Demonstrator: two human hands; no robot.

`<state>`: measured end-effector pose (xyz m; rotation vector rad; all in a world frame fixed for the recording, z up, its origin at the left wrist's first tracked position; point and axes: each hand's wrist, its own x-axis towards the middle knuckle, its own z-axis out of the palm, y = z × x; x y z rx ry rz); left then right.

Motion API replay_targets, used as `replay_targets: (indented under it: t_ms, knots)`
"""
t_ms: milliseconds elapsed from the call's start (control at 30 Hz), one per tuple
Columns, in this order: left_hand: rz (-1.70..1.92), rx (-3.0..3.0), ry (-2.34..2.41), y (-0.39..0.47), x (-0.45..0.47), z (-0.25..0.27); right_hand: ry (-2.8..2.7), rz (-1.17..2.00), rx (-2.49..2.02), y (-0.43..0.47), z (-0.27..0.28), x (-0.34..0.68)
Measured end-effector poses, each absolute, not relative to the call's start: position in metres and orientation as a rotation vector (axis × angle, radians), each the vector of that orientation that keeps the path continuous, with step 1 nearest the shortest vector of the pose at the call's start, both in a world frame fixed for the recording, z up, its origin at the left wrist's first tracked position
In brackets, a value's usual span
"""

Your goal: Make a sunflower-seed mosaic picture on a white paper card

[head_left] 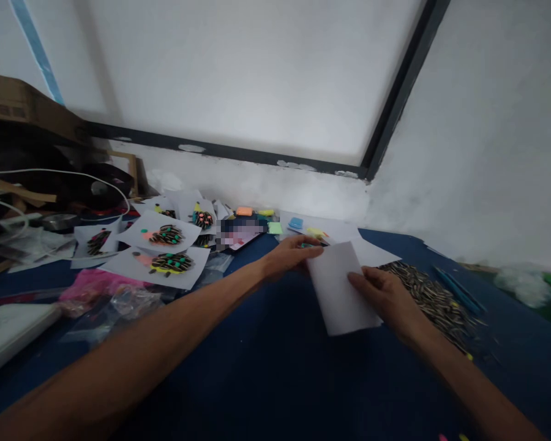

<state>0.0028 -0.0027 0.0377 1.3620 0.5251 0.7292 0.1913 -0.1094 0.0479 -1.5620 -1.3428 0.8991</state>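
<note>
A blank white sheet of paper (342, 294) is held up above the dark blue table, tilted toward me. At its upper left corner my left hand (291, 254) pinches it, thumb lying along the top edge. My right hand (390, 297) grips the sheet's right edge, thumb on the front and the other fingers partly hidden. Just behind the sheet lie more white papers (376, 248). A heap of small striped, seed-like pieces (436, 300) spreads beside my right hand.
Paper sheets with striped hedgehog-like figures (169, 262) lie at left. Clay blocks in orange (244, 211), blue (296, 223) and green (274, 228) sit near the wall, by a phone (243, 236). Plastic bags (133, 303), a white box (18, 327) and a blue tool (459, 289) are also around.
</note>
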Motion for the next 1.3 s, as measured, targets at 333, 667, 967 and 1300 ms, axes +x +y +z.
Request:
replay_targets:
  t_ms: [333,667,967,1300]
  knots:
    - [0.445,1.338,0.473,-0.02,0.012,0.031,-1.165,0.788,-1.473,-0.109,0.043,0.195]
    - [0.451,1.319,0.518,-0.017,0.009,0.031,-1.224,0.788,-1.543,-0.11,0.048,0.192]
    - [0.453,1.311,0.54,-0.016,0.009,0.03,-1.301,0.792,-1.545,-0.109,0.045,0.195]
    - [0.436,1.242,0.517,-0.014,0.011,0.027,-1.272,0.873,-1.508,-0.107,0.041,0.198]
